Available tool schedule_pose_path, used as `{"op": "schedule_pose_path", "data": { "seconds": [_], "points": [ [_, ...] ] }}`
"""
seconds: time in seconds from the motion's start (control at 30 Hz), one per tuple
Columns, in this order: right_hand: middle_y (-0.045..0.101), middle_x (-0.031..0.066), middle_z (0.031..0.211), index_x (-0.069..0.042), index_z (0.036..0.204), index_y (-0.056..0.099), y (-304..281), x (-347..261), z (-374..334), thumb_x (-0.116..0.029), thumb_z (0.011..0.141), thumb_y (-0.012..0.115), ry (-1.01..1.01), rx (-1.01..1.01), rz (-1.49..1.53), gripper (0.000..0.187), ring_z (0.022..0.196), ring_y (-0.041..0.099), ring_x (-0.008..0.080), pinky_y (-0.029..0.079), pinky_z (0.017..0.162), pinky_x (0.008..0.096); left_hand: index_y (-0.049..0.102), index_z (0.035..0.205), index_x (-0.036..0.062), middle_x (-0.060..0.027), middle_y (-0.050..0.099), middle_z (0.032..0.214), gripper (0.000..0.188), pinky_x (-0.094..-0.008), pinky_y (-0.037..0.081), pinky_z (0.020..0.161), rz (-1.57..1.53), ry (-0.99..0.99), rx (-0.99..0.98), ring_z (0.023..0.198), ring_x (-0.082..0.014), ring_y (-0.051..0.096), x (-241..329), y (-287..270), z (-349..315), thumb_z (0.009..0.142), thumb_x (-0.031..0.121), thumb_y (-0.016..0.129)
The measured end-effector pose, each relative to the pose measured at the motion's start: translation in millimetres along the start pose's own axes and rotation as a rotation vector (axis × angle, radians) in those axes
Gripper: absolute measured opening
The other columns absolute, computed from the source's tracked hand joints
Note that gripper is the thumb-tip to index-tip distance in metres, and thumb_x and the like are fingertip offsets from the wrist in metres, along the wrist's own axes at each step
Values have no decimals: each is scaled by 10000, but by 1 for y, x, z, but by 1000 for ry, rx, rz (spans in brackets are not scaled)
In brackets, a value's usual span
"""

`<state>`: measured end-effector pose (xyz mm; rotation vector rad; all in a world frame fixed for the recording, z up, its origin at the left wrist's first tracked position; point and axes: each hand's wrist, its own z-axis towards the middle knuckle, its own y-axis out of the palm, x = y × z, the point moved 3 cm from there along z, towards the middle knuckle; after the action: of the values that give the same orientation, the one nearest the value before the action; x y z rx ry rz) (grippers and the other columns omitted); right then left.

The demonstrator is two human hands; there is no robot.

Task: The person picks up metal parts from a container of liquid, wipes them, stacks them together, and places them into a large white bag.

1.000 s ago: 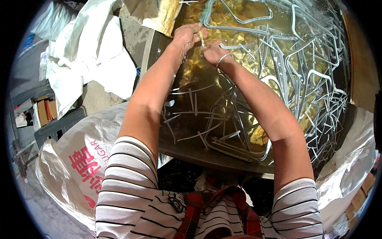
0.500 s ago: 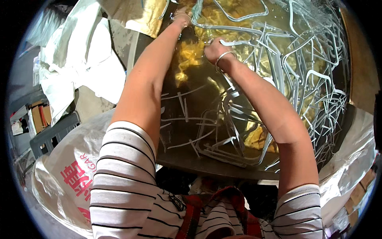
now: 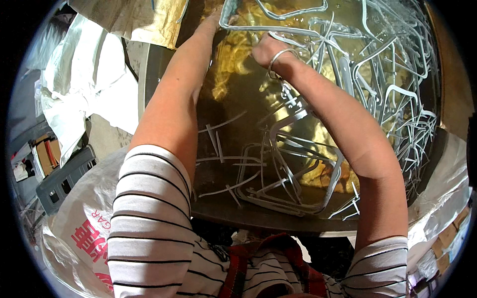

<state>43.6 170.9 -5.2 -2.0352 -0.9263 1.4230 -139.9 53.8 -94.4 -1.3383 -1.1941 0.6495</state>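
Before me is a wide dark tub (image 3: pixel 228 211) of water, with pale rubbery strips and bent frames floating and lying in it. My left hand (image 3: pixel 214 19) reaches to the far side, into the water beside the corner of a long pale frame (image 3: pixel 268 28); its fingers are hidden. Closer to the middle, my right hand (image 3: pixel 268 49) is closed and partly in the water, just below that frame. A curved strip end lies against its knuckles. What the fingers hold, if anything, is out of sight. A bangle circles my right wrist.
Thin strips (image 3: pixel 415 144) pile along the tub's right side. A loose rounded frame (image 3: pixel 283 203) lies at the near edge. Brown board or paper (image 3: pixel 134 20) sits at the far left, above white sheeting (image 3: pixel 94 79). A white printed sack (image 3: pixel 84 218) stands left of me, near a grey crate (image 3: pixel 64 181).
My left hand has moved slightly left and farther away. My right hand has shifted a little farther away, still closed. The view has shifted, and the near floating strips have drifted slightly.
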Motion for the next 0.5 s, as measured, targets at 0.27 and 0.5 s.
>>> {"op": "schedule_pose_path", "data": {
  "seconds": [0.27,0.5],
  "points": [
    [590,218,906,10,876,613,25,-4,7,-230,758,427,-413,-262,-589,326,860,572,351,453,746,389,476,1114,9,-136,591,989,515,-346,384,874,-532,-24,-406,978,-239,522,29,-24,-25,809,423,509],
    [567,210,1020,-43,968,613,55,-28,26,-166,758,431,-339,-332,-688,304,911,568,321,453,757,392,524,989,39,-94,615,856,418,-308,431,742,-603,-19,-481,794,-175,556,21,-40,-44,800,411,548]
  ]
}}
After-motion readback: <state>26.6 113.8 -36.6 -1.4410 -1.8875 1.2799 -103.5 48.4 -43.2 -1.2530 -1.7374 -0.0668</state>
